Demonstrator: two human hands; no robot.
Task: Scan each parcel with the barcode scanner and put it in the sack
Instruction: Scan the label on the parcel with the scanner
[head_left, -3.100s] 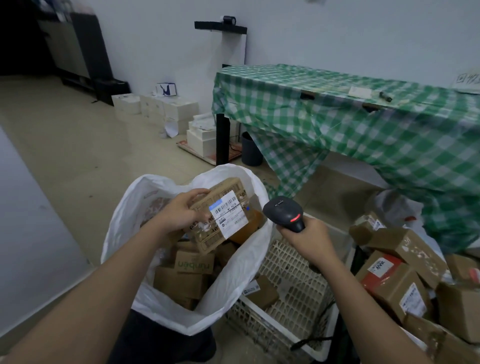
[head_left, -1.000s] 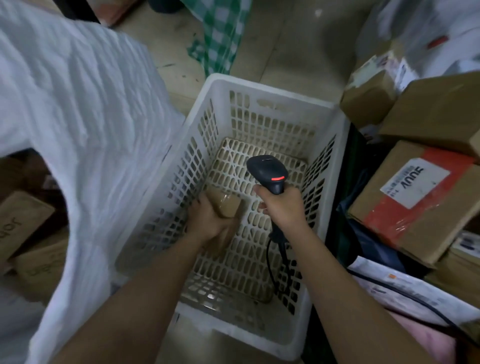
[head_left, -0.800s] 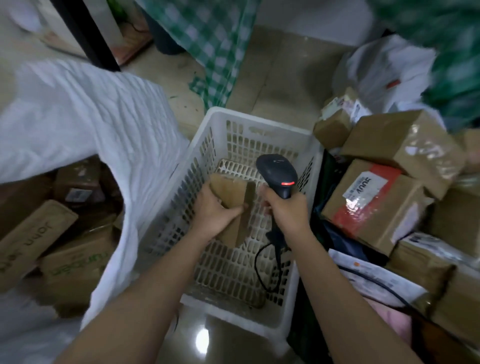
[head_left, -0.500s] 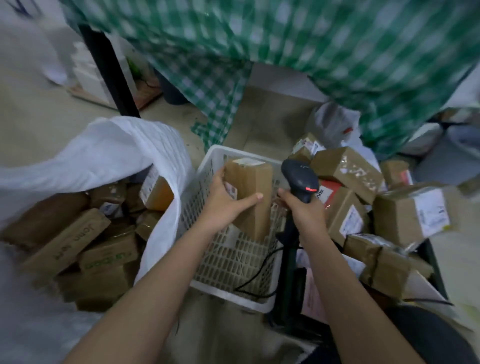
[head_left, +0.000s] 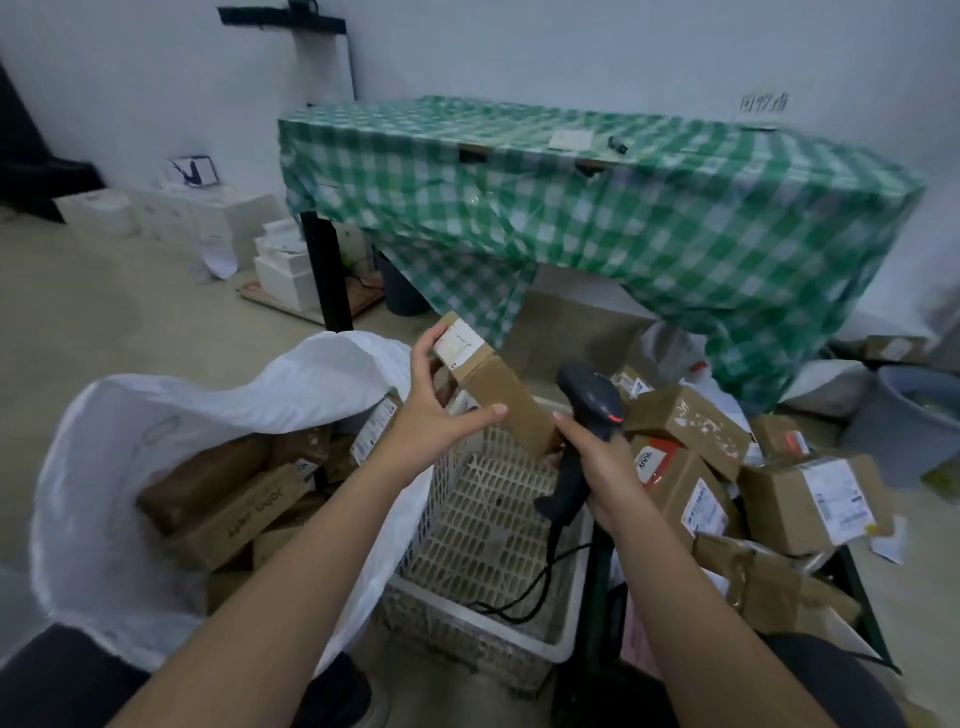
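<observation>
My left hand (head_left: 434, 410) grips a long brown cardboard parcel (head_left: 498, 389) with a white label on its upper end, tilted above the white basket (head_left: 467, 618). My right hand (head_left: 597, 462) holds the black barcode scanner (head_left: 587, 410) by its handle, right beside the parcel's lower end; its head with a red light sits to the right of the parcel. The open white sack (head_left: 119, 467) stands at the left, with several brown parcels (head_left: 234, 509) inside.
A heap of taped cardboard parcels (head_left: 727, 467) lies at the right. Behind stands a table under a green checked cloth (head_left: 597, 208). White boxes (head_left: 218, 218) line the far wall, and a grey bin (head_left: 914, 415) is at the far right. The scanner's cable runs through the basket.
My left hand lifted the parcel out of the basket and raised it beside the scanner. The view swung up from the basket to the table and wall.
</observation>
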